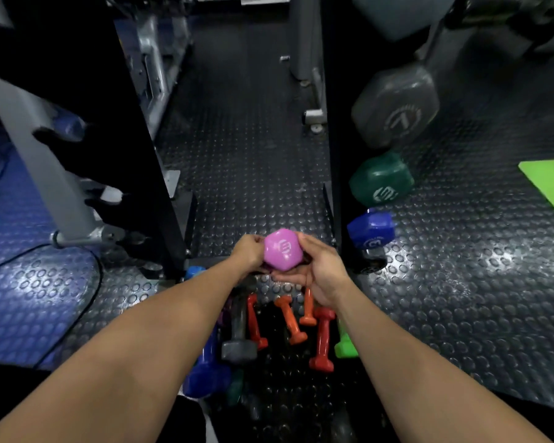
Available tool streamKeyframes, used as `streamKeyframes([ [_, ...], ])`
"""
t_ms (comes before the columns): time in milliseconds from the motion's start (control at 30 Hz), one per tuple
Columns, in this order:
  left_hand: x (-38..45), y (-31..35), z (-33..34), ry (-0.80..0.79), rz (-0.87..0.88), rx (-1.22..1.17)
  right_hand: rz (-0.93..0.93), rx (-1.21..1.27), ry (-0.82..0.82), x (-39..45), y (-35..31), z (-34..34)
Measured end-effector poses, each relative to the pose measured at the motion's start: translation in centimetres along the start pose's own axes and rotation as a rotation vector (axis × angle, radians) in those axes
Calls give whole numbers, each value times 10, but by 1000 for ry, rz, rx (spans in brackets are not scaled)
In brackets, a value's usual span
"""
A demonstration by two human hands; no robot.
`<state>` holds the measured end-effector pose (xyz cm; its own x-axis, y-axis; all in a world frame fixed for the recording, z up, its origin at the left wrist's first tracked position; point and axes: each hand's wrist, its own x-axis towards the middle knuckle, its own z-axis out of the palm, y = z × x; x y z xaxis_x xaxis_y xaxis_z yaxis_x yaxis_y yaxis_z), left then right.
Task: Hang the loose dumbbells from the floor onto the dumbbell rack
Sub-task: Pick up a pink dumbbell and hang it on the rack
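In the head view, a pink dumbbell (283,249) sits at centre frame, its hexagonal end face turned up toward the camera, so its long axis runs away from the lens and the handle is hidden behind that face. It is held between both hands: the left hand (248,251) curls against its left side, and the right hand (317,266) cups it from the right and below, fingers wrapped under. Below the hands, at lower centre, loose dumbbells lie on the studded floor (250,155): two red, two orange, one grey (239,334), one blue (205,369) and one green (344,346), most lying roughly lengthwise up the frame. At right of centre, three dumbbells hang on the rack (331,174): grey at top, dark green in the middle and blue lowest. A green mat (550,183) lies at the right edge.
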<state>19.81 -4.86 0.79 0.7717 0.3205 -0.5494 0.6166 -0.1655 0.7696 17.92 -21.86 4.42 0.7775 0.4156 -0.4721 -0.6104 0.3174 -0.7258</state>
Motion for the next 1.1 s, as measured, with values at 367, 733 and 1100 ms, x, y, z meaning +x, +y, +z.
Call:
streamKeyframes([
  [367, -69, 117, -71, 222, 337, 71, -366, -167, 27, -81, -89, 69],
  [733, -221, 224, -81, 60, 762, -251, -675, -70, 40, -174, -190, 91],
  [1100, -338, 374, -117, 62, 1254, 29, -998, -46, 118, -252, -377, 155],
])
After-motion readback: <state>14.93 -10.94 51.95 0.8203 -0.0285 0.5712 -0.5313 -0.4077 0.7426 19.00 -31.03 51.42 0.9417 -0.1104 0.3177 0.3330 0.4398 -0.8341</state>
